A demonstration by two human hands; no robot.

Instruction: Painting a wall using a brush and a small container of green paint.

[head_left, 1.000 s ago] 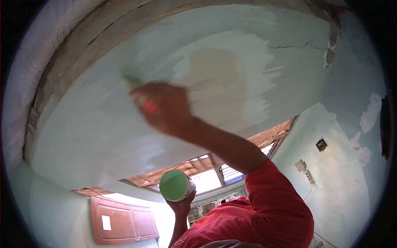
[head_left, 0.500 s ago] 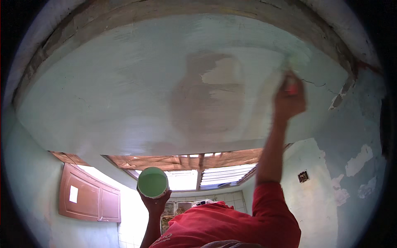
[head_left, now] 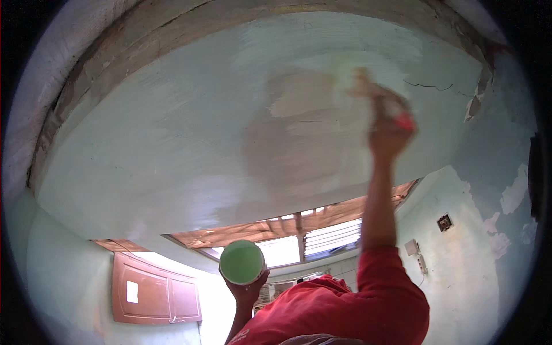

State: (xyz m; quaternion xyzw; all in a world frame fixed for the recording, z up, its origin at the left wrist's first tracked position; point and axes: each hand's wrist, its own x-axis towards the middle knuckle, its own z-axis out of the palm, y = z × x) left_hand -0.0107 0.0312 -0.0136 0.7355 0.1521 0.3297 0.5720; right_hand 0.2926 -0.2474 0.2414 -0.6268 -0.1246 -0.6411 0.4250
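Raised against the pale green wall [head_left: 190, 109], my right hand [head_left: 391, 135] is closed around a paintbrush [head_left: 361, 85] with a red handle end. Motion smears the brush, whose tip is at the wall next to a fresh lighter green patch. Lower down, my left hand [head_left: 248, 291] grips a round tub [head_left: 263, 270] from below and the side. Light green paint [head_left: 240, 261] shows inside the tilted tub. A shadow falls over the middle of the wall, around a paler patch of old surface.
A rough brown-grey band [head_left: 201, 29] borders the wall's far edge. Cracks and peeling plaster [head_left: 472, 107] mark the right side. Behind me are a brown door [head_left: 155, 287], a slatted window [head_left: 330, 238], a wall socket box [head_left: 444, 222] and a switch with a cable [head_left: 415, 253].
My right hand has swept the brush leftward across the wall, and its wrist has turned. The view has tilted and shifted, so the tub appears farther right, still in my left hand.
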